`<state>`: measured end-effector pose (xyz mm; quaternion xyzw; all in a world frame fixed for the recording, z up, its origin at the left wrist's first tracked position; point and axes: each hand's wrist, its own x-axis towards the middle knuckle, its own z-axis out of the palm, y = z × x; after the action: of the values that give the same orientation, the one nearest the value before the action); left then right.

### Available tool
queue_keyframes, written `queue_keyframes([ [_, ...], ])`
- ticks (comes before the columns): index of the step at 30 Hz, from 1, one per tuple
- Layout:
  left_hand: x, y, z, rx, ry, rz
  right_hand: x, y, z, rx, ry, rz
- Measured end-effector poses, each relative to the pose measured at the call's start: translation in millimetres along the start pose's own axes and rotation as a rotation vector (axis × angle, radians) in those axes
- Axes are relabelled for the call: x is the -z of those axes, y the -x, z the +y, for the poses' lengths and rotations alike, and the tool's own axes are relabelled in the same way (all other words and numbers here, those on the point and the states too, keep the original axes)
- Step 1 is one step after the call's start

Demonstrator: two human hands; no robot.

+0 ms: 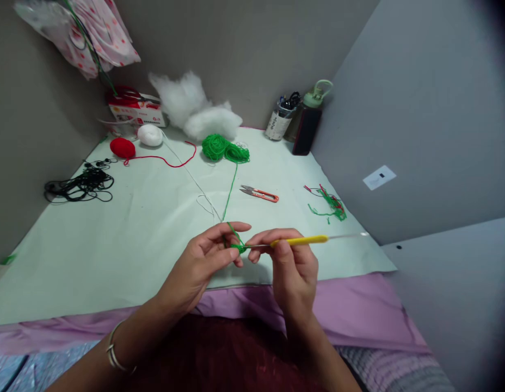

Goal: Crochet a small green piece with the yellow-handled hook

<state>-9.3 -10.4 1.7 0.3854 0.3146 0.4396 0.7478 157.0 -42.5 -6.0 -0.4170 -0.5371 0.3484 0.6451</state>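
Observation:
My left hand [203, 258] pinches a small piece of green crochet work [239, 248] between thumb and fingers. A green strand [230, 190] runs from the raised left forefinger back to the green yarn [215, 147]. In my right hand [293, 267] is a crochet hook with a yellow handle [303, 240], held much like a pencil. Its metal shaft points left and meets the green piece, where the tip is hidden. The other end of the hook sticks out to the right. A thin white thread [191, 177] also leads down toward my left hand.
Thread snips [260, 194] lie beyond my hands. Red yarn [122, 147], white yarn [150, 135] and black cord [83, 184] are at the left. White stuffing [195, 109] is heaped at the back. A pen cup [278, 122], bottle [313, 98] and phone [307, 130] stand back right, yarn scraps [332, 204] nearer.

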Motion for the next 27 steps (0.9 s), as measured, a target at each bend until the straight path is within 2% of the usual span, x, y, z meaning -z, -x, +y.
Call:
queue_keyframes([
  [5, -3.4, -1.0, -7.2, -0.082, -0.007, 0.114, 1.5, 11.1, 12.0, 0.461, 0.582, -0.101],
  [7, -4.1, -1.9, -6.6, 0.008, 0.101, 0.093, 1.2, 12.1, 16.2, 0.594, 0.720, -0.101],
  [8, -3.8, -2.5, -5.6, 0.075, 0.162, 0.065, 1.0, 11.5, 16.9, 0.612, 0.725, -0.087],
  [9, -3.1, -3.3, -4.2, 0.139, 0.216, 0.036, 1.0, 10.2, 16.7, 0.591, 0.681, -0.065],
  [11, -1.6, -4.8, -1.4, 0.204, 0.278, -0.004, 1.0, 6.2, 14.2, 0.447, 0.463, -0.003],
  [14, -2.5, -6.8, 1.6, 0.162, 0.277, -0.029, 0.3, -0.7, 10.7, 0.172, 0.033, 0.067],
  [16, -5.4, -7.6, 2.3, 0.126, 0.246, -0.042, -0.9, -3.8, 10.7, 0.076, -0.122, 0.040],
  [18, -8.3, -8.2, 2.5, 0.109, 0.214, -0.045, -2.1, -4.8, 11.5, 0.030, -0.149, 0.007],
  [21, -9.4, -8.2, 2.9, 0.093, 0.138, -0.016, -2.1, -2.9, 10.7, 0.003, -0.103, 0.030],
  [27, 0.1, -6.3, 3.3, 0.007, -0.054, -0.002, 4.6, 3.1, 3.1, 0.080, -0.019, 0.073],
])
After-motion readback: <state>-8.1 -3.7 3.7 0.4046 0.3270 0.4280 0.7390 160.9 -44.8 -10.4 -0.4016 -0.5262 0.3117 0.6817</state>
